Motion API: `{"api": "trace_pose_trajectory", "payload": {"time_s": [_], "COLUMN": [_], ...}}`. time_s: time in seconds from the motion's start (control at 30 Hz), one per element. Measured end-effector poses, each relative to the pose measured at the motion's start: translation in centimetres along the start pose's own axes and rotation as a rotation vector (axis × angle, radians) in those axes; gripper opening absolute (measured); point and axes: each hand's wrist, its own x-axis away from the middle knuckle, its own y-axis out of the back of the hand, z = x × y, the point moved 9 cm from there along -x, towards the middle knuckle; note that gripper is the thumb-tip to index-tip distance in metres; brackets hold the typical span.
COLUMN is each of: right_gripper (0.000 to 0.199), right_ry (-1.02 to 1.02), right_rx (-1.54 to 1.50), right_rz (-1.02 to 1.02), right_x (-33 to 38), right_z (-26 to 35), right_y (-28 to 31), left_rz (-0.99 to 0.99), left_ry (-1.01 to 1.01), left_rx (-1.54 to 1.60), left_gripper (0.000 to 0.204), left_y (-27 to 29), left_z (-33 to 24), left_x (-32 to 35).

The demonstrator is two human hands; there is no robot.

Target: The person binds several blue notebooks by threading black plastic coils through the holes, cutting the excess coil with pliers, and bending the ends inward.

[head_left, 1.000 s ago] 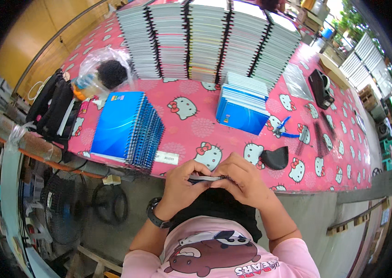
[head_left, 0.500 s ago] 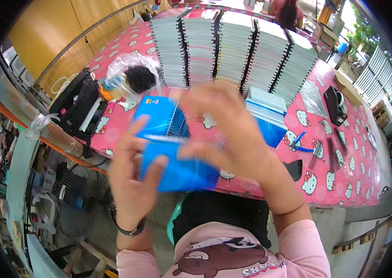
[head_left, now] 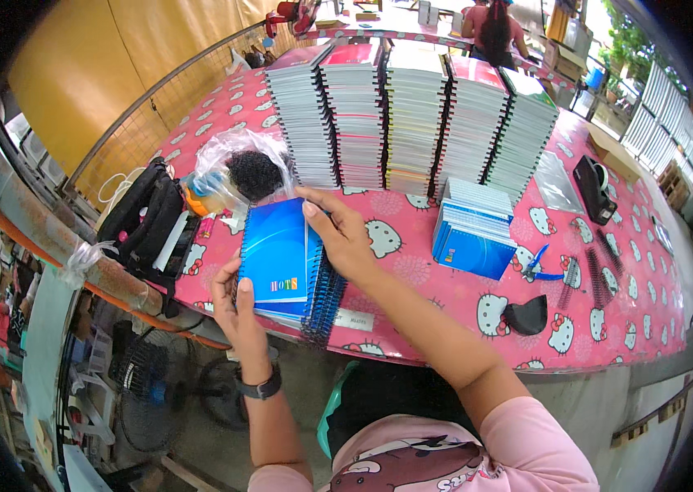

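A stack of blue spiral notebooks point(head_left: 277, 258) lies near the table's front edge, left of centre. My left hand point(head_left: 236, 307) grips the near left corner of the top notebook, thumb on its cover. My right hand point(head_left: 338, 234) holds the same notebook along its far right side, by the black wire spine, fingers spread over the cover. The notebook rests flat on the stack. A watch sits on my left wrist.
A lower blue notebook stack point(head_left: 474, 234) lies to the right. Several tall notebook stacks point(head_left: 412, 115) line the back. A black bag point(head_left: 150, 217) and a clear plastic bag point(head_left: 244, 168) sit left. Blue-handled pliers point(head_left: 543, 262), wire coils point(head_left: 601, 275) and a black pouch point(head_left: 527, 314) lie right. A fan point(head_left: 150, 385) stands below.
My hands were together close to my body, then raised a blue notebook toward the camera. Now that notebook lies on the left stack with both hands on it.
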Motion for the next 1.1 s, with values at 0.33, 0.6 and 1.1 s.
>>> {"api": "trace_pose_trajectory", "payload": {"time_s": [0.33,0.6,1.1], "right_gripper": [0.020,0.021,0.026], "right_ry": [0.095,0.092,0.243], "right_rx": [0.026,0.097,1.079], "right_rz": [-0.253,-0.263,-0.009], "right_x": [1.1,2.1,5.5], "right_z": [0.0,1.3,6.9], "right_y": [1.0,0.2,16.1], "left_rz": [-0.279,-0.266,-0.311], "left_ry": [-0.040,0.064,-0.316], "left_rx": [-0.038,-0.003,-0.096], "left_gripper": [0.053,0.047,0.044], "left_y": [0.0,0.1,3.8], "left_z": [0.4,0.4,-5.7], "left_x": [0.9,0.7,3.0]}}
